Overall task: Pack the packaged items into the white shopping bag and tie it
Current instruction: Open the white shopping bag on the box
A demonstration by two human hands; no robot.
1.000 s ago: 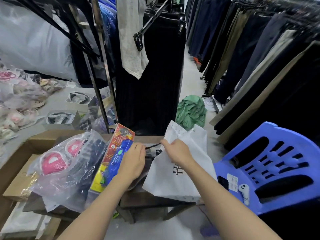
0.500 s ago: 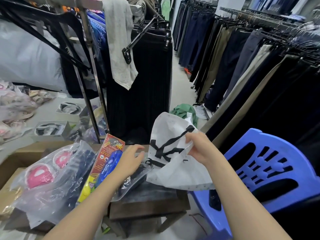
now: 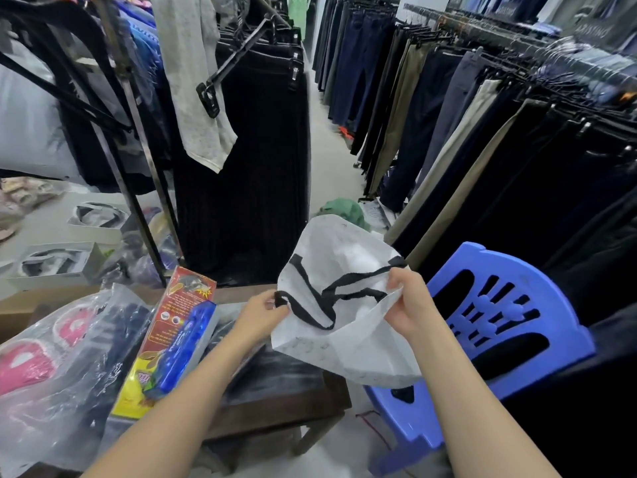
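Amid racks (image 3: 482, 132), wooden table (image 3: 293, 414), white bag (image 3: 344, 353)

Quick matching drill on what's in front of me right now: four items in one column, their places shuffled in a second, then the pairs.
Items
1. white shopping bag
2. blue chair
3. red-and-blue package
4. green cloth

Places
A. on the aisle floor, beyond the bag
B. just left of the left hand and forearm
C. held up between the left hand and the right hand
D. right of the wooden table

Pairs: 1-C, 2-D, 3-B, 4-A
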